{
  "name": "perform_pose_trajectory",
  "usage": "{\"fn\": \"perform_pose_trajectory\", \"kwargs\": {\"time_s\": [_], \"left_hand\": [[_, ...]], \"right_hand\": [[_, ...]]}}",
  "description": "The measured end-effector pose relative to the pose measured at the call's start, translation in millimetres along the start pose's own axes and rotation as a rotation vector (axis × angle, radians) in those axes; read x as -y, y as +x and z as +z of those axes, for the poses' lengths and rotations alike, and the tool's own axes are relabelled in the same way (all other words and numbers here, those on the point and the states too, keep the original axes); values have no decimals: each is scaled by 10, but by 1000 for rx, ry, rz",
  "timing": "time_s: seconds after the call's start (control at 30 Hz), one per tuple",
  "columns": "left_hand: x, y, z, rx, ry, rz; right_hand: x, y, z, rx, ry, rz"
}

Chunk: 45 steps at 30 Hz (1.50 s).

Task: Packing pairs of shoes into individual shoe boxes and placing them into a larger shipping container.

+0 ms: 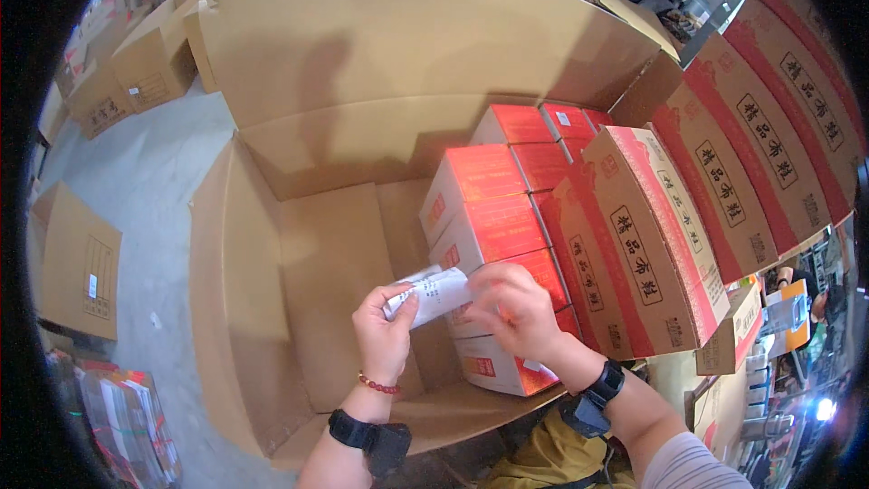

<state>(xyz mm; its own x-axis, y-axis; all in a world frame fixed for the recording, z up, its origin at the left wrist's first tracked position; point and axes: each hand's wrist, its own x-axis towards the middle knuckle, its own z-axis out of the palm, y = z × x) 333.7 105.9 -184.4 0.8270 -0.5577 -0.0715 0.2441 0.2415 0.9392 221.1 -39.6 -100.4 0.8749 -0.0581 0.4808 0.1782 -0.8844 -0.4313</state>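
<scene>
Two bare hands meet over an open cardboard carton (339, 244) in the head view, the only one there is. The left hand (382, 330) has its thumb and fingers closed around a white printed roll (436, 293), gripping it near one end, which seems to leave the printed face exposed toward the other hand. The right hand (520, 308) is just beside the roll's far end with its fingers curled; it is blurred there, so I cannot tell whether it pinches the paper or only nears it. The roll thus lies between the hands, above the carton's floor, probably held there so both can reach it easily. Beyond and below the right hand, red-and-white boxes (493, 222) sit packed in rows against one another inside the carton, likely arranged so tightly to save room and keep them upright. The carton's bare stretch lies under and to the left of the left hand. Right of the right hand, brown-and-red cartons (638, 244) stand side by side at a slant, perhaps kept within arm's reach; what supports them is hidden. Well to the left of the left hand, a bundle of papers (127, 421) rests low down.
</scene>
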Motion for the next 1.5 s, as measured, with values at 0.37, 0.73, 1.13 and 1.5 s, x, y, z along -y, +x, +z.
{"fn": "perform_pose_trajectory", "kwargs": {"time_s": [0.37, 0.73, 1.13, 1.5], "left_hand": [[136, 46, 7, 99, 217, 27], [15, 70, 13, 103, 333, 58], [-58, 28, 23, 158, -15, -214], [139, 67, -111, 22, 477, 56]], "right_hand": [[73, 50, 243, -182, -11, 4], [-1184, 55, 224, -538, -34, 695], [-2362, 554, 281, -665, -1035, 582], [-2395, 537, 63, -591, 336, 831]]}}
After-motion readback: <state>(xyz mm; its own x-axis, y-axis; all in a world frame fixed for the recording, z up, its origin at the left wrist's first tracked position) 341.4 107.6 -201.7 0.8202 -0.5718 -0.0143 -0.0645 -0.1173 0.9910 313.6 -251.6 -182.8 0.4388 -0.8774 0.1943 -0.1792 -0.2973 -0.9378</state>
